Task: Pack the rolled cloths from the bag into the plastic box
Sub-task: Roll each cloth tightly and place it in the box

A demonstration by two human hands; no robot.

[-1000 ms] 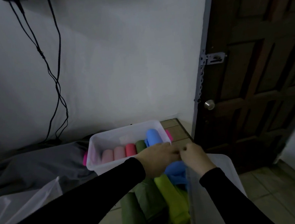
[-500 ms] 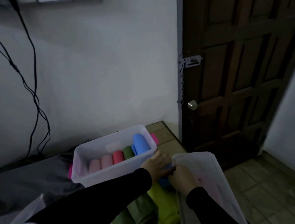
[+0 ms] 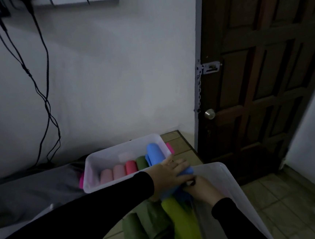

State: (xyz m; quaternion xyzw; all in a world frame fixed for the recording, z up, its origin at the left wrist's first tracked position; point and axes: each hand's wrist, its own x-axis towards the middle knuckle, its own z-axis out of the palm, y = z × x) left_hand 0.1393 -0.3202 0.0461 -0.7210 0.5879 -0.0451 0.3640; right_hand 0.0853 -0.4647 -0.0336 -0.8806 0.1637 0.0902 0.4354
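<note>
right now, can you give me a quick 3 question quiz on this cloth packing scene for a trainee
1. True or false: the plastic box already holds several rolled cloths.
2. What colour is the cloth under the left hand? A) red B) blue C) lime green
3. Fill in: the rolled cloth standing tallest in the box, at its right end, is ____.

Key
1. True: pink, red and dark green rolls lie side by side in it.
2. B. The right hand meets the same blue cloth from below; its exact grip is too dark to judge.
3. Blue.
</note>
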